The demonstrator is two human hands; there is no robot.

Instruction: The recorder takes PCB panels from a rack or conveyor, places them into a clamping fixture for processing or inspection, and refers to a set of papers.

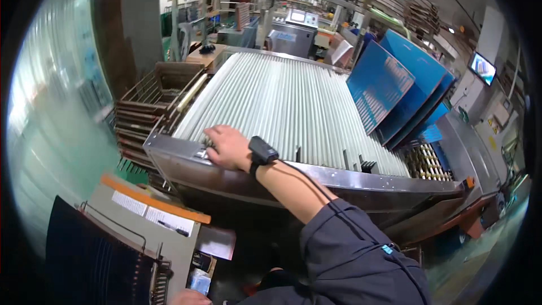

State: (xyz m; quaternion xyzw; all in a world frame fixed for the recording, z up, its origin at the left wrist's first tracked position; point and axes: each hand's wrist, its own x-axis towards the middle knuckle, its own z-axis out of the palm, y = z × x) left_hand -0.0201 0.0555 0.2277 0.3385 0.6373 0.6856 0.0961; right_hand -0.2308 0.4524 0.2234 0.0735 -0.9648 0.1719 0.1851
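Observation:
My right hand reaches across to the near left corner of a wide metal-framed bed of long white rods. Its thumb and fingers are apart over the rod ends and the steel front rail; nothing shows in its grasp. A black device with a cable is strapped to that wrist. Of my left hand only a small part shows at the lower edge, and its fingers are hidden. Blue flat panels stand tilted at the right side of the rods, one with cut-out slots.
Brown slatted racks are stacked left of the bed. At lower left stands a grey surface with an orange edge, papers and a pen, beside a dark panel. A machine with a screen is behind; a monitor hangs right.

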